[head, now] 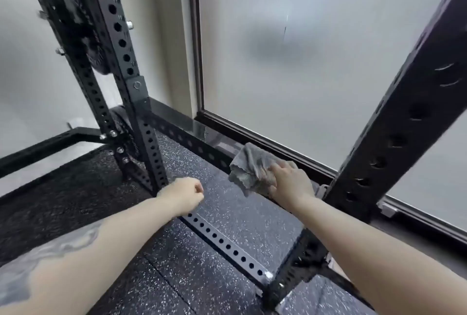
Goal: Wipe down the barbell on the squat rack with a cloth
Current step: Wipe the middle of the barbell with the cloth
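My right hand (290, 182) grips a crumpled grey cloth (250, 168) low down, beside the right upright (404, 117) of the black squat rack. My left hand (185, 196) is closed into a loose fist with nothing in it, hovering over the perforated base rail (227, 246). The left upright (118, 36) rises at the upper left with black weight plates (75, 24) stored behind it. No barbell shaft shows in this view; only a short silver peg (129, 25) sticks out of the left upright.
A frosted glass panel (316, 49) in a dark frame stands just behind the rack. Speckled black rubber flooring (240, 213) lies under the rack. Low cross rails run along the floor at the back and left.
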The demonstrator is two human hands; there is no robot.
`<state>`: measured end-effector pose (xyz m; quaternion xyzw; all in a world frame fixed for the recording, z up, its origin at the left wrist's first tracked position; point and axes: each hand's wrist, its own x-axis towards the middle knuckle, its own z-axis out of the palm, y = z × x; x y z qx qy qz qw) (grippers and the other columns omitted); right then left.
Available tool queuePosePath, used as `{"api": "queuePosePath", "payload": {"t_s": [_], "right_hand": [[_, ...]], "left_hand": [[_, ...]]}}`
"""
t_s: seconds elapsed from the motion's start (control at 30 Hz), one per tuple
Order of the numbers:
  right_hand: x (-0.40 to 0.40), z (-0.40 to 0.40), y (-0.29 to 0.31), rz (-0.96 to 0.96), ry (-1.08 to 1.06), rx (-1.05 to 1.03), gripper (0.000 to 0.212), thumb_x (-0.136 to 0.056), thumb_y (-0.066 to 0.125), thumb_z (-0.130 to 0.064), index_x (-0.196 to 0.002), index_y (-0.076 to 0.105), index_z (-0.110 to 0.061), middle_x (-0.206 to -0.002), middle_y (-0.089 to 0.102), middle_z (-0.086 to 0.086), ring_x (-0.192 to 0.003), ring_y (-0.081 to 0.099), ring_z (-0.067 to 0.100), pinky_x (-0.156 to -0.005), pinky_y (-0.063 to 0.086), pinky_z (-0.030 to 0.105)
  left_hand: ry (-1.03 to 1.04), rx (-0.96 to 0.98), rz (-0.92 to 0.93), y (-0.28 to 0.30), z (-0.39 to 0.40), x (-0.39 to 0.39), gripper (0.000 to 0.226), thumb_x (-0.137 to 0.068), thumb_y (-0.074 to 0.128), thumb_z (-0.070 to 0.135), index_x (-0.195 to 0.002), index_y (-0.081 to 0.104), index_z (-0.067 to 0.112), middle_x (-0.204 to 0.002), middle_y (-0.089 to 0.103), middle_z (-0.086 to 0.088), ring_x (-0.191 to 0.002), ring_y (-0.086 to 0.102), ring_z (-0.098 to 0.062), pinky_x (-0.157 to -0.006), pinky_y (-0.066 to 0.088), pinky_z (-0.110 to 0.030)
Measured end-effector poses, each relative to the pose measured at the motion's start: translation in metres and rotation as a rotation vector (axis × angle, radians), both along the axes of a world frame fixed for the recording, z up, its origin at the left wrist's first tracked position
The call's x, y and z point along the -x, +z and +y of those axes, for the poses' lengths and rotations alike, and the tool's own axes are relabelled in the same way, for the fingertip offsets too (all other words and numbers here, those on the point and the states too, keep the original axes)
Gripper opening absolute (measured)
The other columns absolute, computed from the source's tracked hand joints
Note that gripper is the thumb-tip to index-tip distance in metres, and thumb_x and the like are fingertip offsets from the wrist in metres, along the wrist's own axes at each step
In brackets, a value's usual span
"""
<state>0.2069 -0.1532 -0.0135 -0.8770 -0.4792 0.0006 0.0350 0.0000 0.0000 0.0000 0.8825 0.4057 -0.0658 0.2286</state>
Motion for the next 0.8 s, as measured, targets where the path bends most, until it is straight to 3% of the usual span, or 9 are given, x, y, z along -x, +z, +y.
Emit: {"api": "queuePosePath", "payload": {"t_s": [0.23,0.37,0.47,0.57,0.7,0.8], "right_hand": [[-0.019,0.021,-0.019,0.041,-0.026,0.038,0.048,-0.082,0.065,-0.034,-0.125,0.048,-0.021,-0.133,0.048,0.0,-0.121,0.045,0.025,-0.092,0.044,0.037],[-0.022,0.026,-0.024,0.077,-0.044,-0.057,0.03,-0.083,0.057,-0.023,-0.112,0.051,-0.018,-0.125,0.054,0.002,-0.114,0.049,0.028,-0.085,0.042,0.037],[-0.026,0.027,-0.017,0.125,-0.076,-0.163,0.022,-0.09,0.048,-0.024,-0.107,0.06,-0.017,-0.119,0.061,0.001,-0.106,0.056,0.028,-0.08,0.042,0.035],[-0.032,0.025,-0.008,0.128,-0.112,-0.336,0.023,-0.094,0.046,-0.024,-0.106,0.065,-0.018,-0.115,0.065,-0.002,-0.098,0.06,0.024,-0.075,0.043,0.033],[-0.033,0.019,-0.001,0.071,-0.087,-0.442,0.018,-0.093,0.05,-0.019,-0.103,0.065,-0.017,-0.103,0.069,-0.002,-0.085,0.063,0.023,-0.071,0.049,0.034],[-0.033,0.013,-0.003,0.062,0.058,-0.323,0.017,-0.087,0.055,-0.014,-0.099,0.066,-0.016,-0.1,0.07,-0.003,-0.087,0.064,0.021,-0.082,0.049,0.035]], "left_hand": [[-0.042,-0.029,-0.233,-0.006,0.007,-0.078,0.04,-0.091,0.054,0.027,-0.131,0.051,0.025,-0.135,0.05,-0.001,-0.11,0.057,-0.023,-0.093,0.049,-0.041],[-0.081,0.004,-0.247,-0.012,0.01,-0.116,0.049,-0.089,0.06,0.042,-0.131,0.049,0.02,-0.13,0.056,-0.003,-0.115,0.056,-0.024,-0.095,0.048,-0.041],[-0.033,0.016,-0.233,-0.017,0.013,-0.131,0.046,-0.088,0.062,0.043,-0.123,0.052,0.015,-0.116,0.062,-0.005,-0.105,0.059,-0.025,-0.088,0.05,-0.039],[0.041,0.056,-0.245,-0.017,0.021,-0.137,0.018,-0.092,0.06,0.033,-0.101,0.06,0.017,-0.107,0.065,-0.005,-0.099,0.059,-0.023,-0.088,0.049,-0.037],[0.191,0.323,-0.354,-0.014,0.033,-0.148,0.017,-0.097,0.05,0.019,-0.087,0.059,0.009,-0.098,0.062,-0.017,-0.086,0.055,-0.026,-0.09,0.053,-0.043],[0.349,0.556,-0.444,-0.012,0.035,-0.158,0.034,-0.1,0.04,0.023,-0.121,0.054,0.0,-0.122,0.057,-0.019,-0.109,0.056,-0.033,-0.099,0.046,-0.047]]}}
